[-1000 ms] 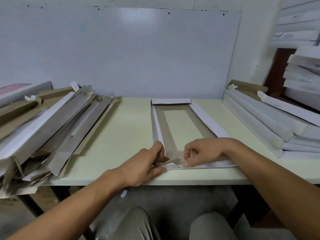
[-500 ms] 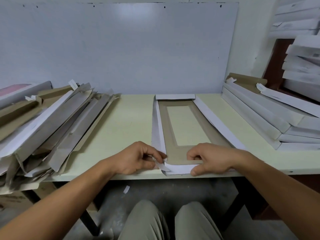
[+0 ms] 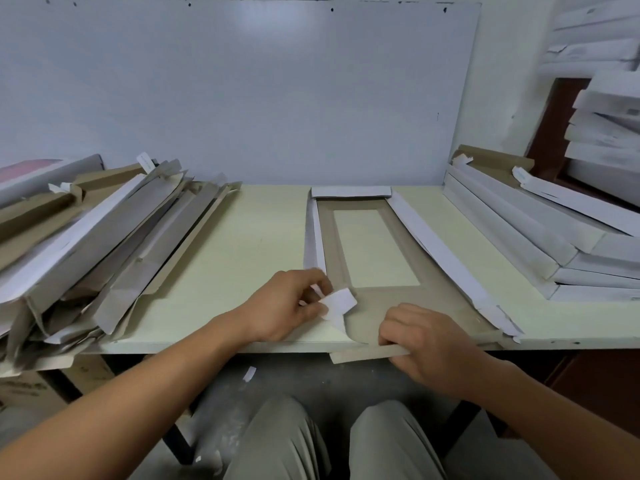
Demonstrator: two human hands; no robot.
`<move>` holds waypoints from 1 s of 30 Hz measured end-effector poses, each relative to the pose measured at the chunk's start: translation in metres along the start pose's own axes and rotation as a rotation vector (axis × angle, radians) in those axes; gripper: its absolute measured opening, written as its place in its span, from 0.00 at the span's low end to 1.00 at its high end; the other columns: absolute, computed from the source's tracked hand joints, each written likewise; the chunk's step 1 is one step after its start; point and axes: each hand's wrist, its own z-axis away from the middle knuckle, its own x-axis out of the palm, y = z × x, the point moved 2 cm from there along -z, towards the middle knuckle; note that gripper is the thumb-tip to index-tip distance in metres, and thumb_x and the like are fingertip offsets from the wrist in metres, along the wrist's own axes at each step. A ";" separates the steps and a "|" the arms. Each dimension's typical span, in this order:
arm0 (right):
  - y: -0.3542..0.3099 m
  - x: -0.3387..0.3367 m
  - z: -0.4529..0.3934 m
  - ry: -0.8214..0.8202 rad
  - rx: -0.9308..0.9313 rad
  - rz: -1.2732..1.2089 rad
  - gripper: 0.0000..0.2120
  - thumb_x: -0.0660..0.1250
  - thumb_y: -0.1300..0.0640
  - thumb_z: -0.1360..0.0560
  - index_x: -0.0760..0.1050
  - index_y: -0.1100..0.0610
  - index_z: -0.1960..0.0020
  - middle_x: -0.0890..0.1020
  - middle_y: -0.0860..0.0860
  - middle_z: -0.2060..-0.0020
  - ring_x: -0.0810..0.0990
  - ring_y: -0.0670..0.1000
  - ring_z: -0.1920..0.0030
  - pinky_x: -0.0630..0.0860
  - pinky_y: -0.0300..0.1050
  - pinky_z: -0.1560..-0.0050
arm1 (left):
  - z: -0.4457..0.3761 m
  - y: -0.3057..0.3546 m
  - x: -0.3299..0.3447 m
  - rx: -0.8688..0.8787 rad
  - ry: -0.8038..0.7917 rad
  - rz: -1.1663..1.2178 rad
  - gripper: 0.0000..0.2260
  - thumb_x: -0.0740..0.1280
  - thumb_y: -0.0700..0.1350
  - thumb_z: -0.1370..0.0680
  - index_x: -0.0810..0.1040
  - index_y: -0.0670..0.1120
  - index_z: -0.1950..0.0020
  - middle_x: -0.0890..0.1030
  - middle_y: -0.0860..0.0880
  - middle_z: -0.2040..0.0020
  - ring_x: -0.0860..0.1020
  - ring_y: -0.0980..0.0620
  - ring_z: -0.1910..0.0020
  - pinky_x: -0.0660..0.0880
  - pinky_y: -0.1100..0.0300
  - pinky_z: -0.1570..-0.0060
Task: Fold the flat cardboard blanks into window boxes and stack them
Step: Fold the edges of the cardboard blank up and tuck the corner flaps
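Note:
A long cardboard blank (image 3: 401, 299) with a rectangular window lies brown side up on the pale table (image 3: 249, 251), running away from me. Its left side flap (image 3: 313, 237) and far end flap stand partly folded, white side showing; the right flap lies flat. My left hand (image 3: 287, 306) pinches a small white corner tab (image 3: 337, 303) at the blank's near left corner. My right hand (image 3: 429, 341) grips the near end flap (image 3: 363, 355), which hangs over the table's front edge.
A messy heap of flat blanks (image 3: 97, 244) covers the table's left end. Folded white boxes (image 3: 540, 233) are stacked at the right, with more stacked on a brown shelf (image 3: 609, 133) behind. A grey board backs the table. My knees are under the front edge.
The blank has slid toward me, so its near end now overhangs the table edge. My left hand has lifted the white corner tab. My right hand moved down to the near end flap.

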 end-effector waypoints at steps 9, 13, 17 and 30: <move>0.001 0.001 -0.008 -0.019 -0.003 0.010 0.04 0.73 0.60 0.32 0.81 0.55 0.57 0.81 0.48 0.62 0.79 0.53 0.60 0.75 0.46 0.66 | -0.017 0.024 0.015 -0.030 0.182 -0.358 0.09 0.64 0.49 0.20 0.63 0.52 0.50 0.77 0.52 0.67 0.73 0.47 0.68 0.73 0.53 0.65; 0.012 -0.001 -0.022 -0.144 0.190 -0.058 0.06 0.67 0.46 0.25 0.80 0.46 0.53 0.82 0.44 0.58 0.77 0.48 0.56 0.71 0.45 0.58 | -0.013 0.035 0.023 0.104 0.036 -0.476 0.06 0.61 0.47 0.20 0.64 0.50 0.53 0.76 0.46 0.65 0.72 0.42 0.66 0.74 0.47 0.63; 0.023 -0.004 -0.035 -0.194 0.328 -0.038 0.15 0.66 0.36 0.26 0.79 0.48 0.56 0.77 0.46 0.68 0.73 0.46 0.64 0.63 0.42 0.68 | -0.009 0.043 0.018 0.274 -0.070 -0.408 0.18 0.58 0.57 0.17 0.77 0.45 0.55 0.78 0.48 0.63 0.74 0.49 0.65 0.72 0.52 0.60; 0.133 -0.066 0.044 -0.419 1.147 -0.435 0.17 0.68 0.42 0.24 0.68 0.54 0.47 0.81 0.54 0.71 0.77 0.53 0.74 0.76 0.44 0.72 | 0.003 0.034 0.025 0.367 0.016 -0.452 0.15 0.65 0.44 0.20 0.78 0.51 0.33 0.81 0.52 0.38 0.80 0.49 0.41 0.77 0.55 0.44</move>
